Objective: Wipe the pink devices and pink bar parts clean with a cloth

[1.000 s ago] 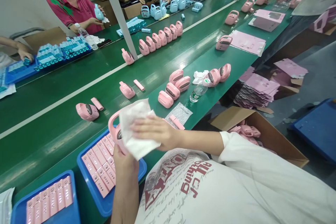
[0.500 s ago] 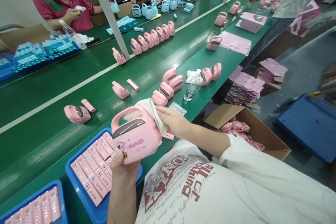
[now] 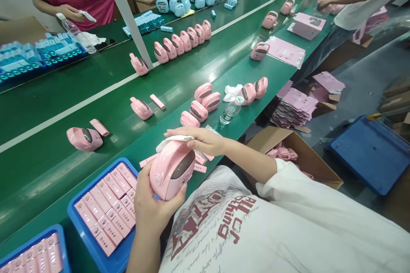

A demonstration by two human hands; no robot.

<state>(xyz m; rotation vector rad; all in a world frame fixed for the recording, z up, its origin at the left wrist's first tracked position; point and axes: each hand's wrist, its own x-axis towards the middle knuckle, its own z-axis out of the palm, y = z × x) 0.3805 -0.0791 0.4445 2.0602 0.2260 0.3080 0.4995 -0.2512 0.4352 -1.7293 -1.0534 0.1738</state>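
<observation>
My left hand (image 3: 155, 204) is wrapped round a pink device (image 3: 171, 168) with a rounded body, a carry handle and a dark glossy panel. The device is tilted so that its handle side and panel face up toward me. From above, my right hand (image 3: 206, 140) presses a white cloth (image 3: 171, 140) against the device's upper side, the fingers lying over the cloth. Partly hidden behind the device, several small pink bars (image 3: 200, 168) lie on the green bench. Left of my left hand is a blue tray (image 3: 75, 217) packed with pink bars.
Another blue tray (image 3: 64, 249) stands at bottom left. Several pink devices (image 3: 198, 111) and a water bottle (image 3: 229, 111) are on the bench beyond my hands. An open carton (image 3: 265, 140) is at my right. Co-workers sit across the green line (image 3: 112, 106); another stands far right.
My left hand has turned the device, so its printed front now faces away and its handle side shows. The right hand and cloth have moved left over its top.
</observation>
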